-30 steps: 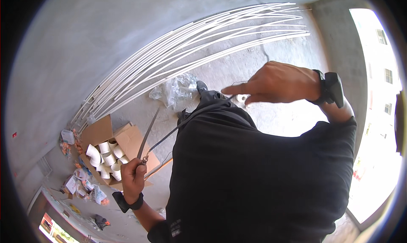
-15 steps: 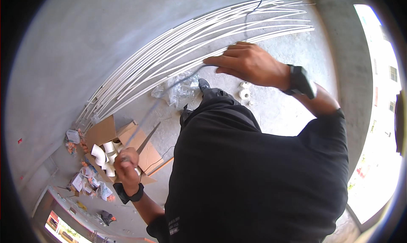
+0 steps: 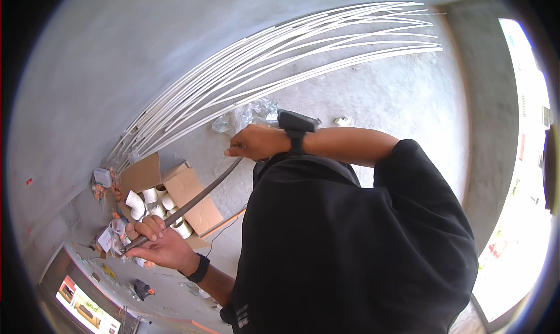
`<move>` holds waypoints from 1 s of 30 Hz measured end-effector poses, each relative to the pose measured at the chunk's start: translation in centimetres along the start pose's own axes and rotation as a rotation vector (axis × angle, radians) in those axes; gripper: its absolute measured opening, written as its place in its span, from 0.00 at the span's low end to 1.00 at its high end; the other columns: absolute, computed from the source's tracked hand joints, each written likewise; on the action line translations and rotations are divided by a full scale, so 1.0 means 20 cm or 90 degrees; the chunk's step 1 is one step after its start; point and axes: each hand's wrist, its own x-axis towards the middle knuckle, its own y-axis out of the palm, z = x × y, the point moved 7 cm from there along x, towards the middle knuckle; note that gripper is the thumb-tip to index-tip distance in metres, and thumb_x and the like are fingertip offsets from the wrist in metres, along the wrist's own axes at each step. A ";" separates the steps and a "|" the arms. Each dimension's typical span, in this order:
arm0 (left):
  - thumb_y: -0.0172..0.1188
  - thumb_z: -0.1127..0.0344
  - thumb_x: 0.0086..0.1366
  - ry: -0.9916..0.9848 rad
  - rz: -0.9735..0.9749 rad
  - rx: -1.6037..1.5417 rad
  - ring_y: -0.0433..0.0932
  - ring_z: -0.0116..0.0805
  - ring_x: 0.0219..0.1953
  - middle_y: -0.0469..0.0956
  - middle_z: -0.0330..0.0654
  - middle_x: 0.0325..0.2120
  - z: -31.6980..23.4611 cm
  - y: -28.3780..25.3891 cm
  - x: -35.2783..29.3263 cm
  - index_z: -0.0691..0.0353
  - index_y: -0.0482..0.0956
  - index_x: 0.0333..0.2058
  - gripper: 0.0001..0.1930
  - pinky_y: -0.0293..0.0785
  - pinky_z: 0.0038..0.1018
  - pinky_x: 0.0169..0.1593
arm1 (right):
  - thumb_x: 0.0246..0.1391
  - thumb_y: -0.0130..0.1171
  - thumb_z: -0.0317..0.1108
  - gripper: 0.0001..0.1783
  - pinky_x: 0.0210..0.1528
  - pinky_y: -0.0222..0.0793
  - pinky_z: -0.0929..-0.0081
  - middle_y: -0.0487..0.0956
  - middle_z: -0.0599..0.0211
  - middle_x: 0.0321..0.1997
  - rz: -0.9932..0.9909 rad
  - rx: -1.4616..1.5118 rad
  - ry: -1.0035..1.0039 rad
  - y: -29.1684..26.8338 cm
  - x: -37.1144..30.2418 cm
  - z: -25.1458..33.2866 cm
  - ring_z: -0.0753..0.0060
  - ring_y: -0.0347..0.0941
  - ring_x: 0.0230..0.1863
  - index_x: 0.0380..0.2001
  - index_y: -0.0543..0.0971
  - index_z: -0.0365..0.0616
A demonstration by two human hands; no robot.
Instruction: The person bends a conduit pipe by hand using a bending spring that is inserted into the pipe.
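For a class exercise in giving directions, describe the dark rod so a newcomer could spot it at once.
At the picture's lower left, find the open cardboard box holding white pipe fittings. Passing in front of it, the dark rod slants from the left hand to the right hand. Unlike the white pipes lying beyond, it is dark and hand-held.
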 end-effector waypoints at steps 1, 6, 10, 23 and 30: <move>0.35 0.40 0.74 0.007 -0.006 0.005 0.52 0.23 0.22 0.55 0.32 0.19 -0.01 -0.02 0.00 0.57 0.66 0.32 0.25 0.56 0.23 0.32 | 0.62 0.50 0.58 0.29 0.34 0.77 0.67 0.82 0.59 0.26 0.007 0.001 -0.008 0.04 0.06 -0.03 0.59 0.81 0.29 0.34 0.84 0.40; 0.43 0.41 0.72 0.036 -0.001 -0.171 0.55 0.24 0.23 0.57 0.31 0.19 -0.05 -0.03 -0.03 0.55 0.69 0.30 0.23 0.58 0.23 0.34 | 0.63 0.33 0.69 0.48 0.26 0.80 0.74 0.83 0.46 0.38 0.276 0.321 0.420 0.38 0.13 -0.40 0.61 0.84 0.33 0.42 0.79 0.27; 0.46 0.44 0.72 -0.005 -0.039 -0.298 0.55 0.25 0.22 0.57 0.32 0.19 -0.09 -0.09 -0.04 0.54 0.66 0.25 0.22 0.58 0.25 0.34 | 0.62 0.42 0.66 0.45 0.37 0.82 0.69 0.80 0.43 0.47 0.203 0.647 0.502 0.52 0.16 -0.54 0.57 0.82 0.42 0.53 0.70 0.25; 0.37 0.39 0.72 -0.120 -0.201 -0.394 0.70 0.33 0.30 0.67 0.36 0.20 0.36 -0.53 -0.05 0.57 0.69 0.25 0.29 0.70 0.34 0.46 | 0.67 0.48 0.36 0.10 0.47 0.77 0.75 0.81 0.62 0.40 -0.066 1.115 0.087 -0.03 0.23 -0.40 0.70 0.79 0.45 0.39 0.74 0.41; 0.49 0.44 0.69 -0.366 -0.143 -0.556 0.74 0.47 0.48 0.76 0.53 0.42 0.82 -0.62 -0.03 0.70 0.73 0.38 0.27 0.68 0.47 0.62 | 0.66 0.51 0.36 0.06 0.65 0.66 0.64 0.79 0.64 0.46 -0.247 1.053 0.042 -0.36 0.05 -0.27 0.61 0.72 0.60 0.39 0.73 0.47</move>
